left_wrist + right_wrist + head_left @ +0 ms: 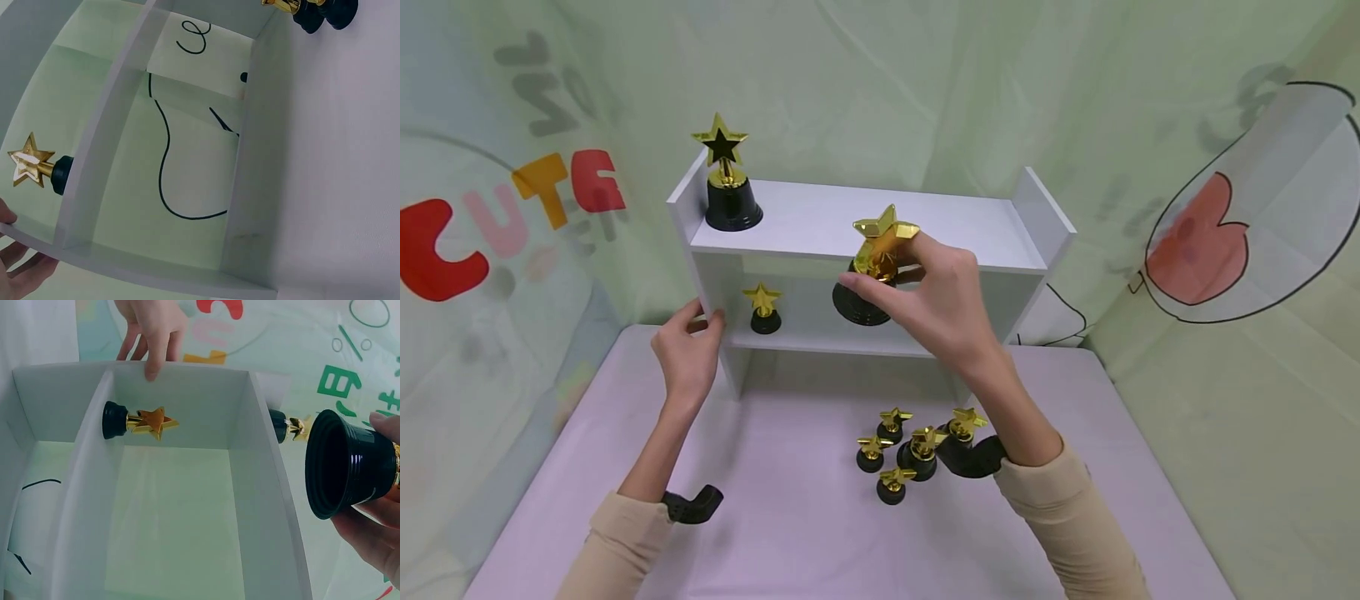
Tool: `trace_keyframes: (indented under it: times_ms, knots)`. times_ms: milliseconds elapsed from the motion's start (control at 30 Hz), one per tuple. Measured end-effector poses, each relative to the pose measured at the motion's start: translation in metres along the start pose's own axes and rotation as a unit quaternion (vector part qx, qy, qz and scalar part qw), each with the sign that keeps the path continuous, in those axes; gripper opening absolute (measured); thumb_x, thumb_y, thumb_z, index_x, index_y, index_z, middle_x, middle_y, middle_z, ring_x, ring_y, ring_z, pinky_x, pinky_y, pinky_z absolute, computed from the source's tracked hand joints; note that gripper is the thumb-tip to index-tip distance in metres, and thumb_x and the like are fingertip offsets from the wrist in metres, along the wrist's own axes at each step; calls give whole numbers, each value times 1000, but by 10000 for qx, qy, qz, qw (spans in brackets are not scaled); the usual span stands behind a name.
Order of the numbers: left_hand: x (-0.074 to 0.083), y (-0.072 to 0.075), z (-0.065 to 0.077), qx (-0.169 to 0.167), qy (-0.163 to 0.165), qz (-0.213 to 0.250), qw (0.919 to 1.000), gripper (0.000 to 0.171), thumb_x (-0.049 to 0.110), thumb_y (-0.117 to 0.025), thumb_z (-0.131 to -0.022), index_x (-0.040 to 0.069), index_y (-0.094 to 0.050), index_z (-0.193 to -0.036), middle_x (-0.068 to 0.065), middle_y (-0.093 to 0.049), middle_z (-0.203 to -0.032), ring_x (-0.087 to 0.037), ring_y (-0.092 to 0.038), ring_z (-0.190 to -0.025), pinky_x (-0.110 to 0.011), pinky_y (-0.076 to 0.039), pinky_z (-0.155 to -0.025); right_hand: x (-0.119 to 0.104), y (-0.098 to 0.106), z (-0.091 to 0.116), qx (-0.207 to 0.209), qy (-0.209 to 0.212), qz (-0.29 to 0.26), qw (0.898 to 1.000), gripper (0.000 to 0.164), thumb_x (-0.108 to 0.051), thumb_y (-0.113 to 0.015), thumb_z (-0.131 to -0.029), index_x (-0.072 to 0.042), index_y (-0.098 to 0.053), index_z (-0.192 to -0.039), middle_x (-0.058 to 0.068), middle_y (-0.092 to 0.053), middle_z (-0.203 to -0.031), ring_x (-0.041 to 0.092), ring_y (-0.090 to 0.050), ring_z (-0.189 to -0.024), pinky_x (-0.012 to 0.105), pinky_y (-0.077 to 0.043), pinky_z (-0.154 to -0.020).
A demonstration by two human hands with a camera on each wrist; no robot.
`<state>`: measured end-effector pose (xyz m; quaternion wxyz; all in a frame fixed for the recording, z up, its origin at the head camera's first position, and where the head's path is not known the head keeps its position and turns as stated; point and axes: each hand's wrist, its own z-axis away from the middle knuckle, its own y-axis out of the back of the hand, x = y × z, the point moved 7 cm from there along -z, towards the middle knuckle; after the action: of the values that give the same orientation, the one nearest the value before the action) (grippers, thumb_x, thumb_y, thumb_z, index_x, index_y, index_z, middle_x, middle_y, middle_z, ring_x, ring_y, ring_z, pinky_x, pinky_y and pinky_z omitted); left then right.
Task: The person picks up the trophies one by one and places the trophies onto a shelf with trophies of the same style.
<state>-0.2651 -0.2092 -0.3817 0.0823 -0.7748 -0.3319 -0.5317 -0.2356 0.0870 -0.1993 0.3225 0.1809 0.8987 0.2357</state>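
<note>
My right hand (942, 304) grips a gold star trophy (859, 307) by its gold part, in front of the white shelf (880, 218). In the right wrist view its hollow black base (353, 465) faces the shelf side. My left hand (691, 358) pinches the shelf's left side panel (194, 372), thumb inside and fingers outside. A large star trophy (732, 204) stands on the top board at the left end. On the middle board, near the left panel, stands a smaller star trophy (765, 321).
Several small star trophies (891, 492) stand grouped on the pale tablecloth (805, 533), below and left of my right forearm. Printed curtains (850, 83) hang behind and at both sides. Black curved pieces (694, 505) sit at both wrists.
</note>
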Motion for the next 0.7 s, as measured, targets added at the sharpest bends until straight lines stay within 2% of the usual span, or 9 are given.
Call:
trace_keyframes:
  times_ms: [67,200,300,433,700]
  knots:
    - [0,0,0,-6,-1,-7,10000,26,9,-66,-97,4,-76,-120,-16,-76,-111,1,-63,-80,-7,-47,-67,0,-2,-6,-9,9,-5,10000,33,-19,-90,-79,0,-71,-97,9,-77,-86,19,-74,-80,32,-62,-74]
    - [-1,0,0,-9,-18,-4,10000,27,8,-66,-97,4,-76,-121,-16,-76,-111,-17,-67,-85,-7,-47,-66,1,-5,-19,-9,-86,-63,9999,31,-20,-90,-80,-1,-72,-95,8,-77,-86,18,-74,-80,28,-61,-73]
    - [-2,0,0,-4,-39,1,10000,27,8,-66,-97,4,-75,-122,-16,-76,-112,-25,-68,-87,-7,-47,-66,2,-9,-28,-16,-178,-105,9998,30,-22,-90,-80,-2,-72,-95,7,-76,-85,16,-73,-79,25,-60,-72]
    - [-2,0,0,11,-45,20,10000,28,8,-65,-97,4,-76,-122,-16,-76,-111,-28,-70,-88,-8,-47,-67,3,-14,-42,-65,-250,-93,9996,31,-24,-90,-79,-4,-72,-94,6,-76,-84,14,-73,-79,23,-57,-71]
    - [-5,0,-1,-20,-31,51,10000,28,8,-65,-96,5,-76,-122,-16,-76,-112,-29,-72,-89,-7,-47,-66,15,-31,-69,-277,-710,-61,9971,32,-30,-86,-83,-7,-71,-100,5,-76,-90,15,-73,-87,24,-53,-70]
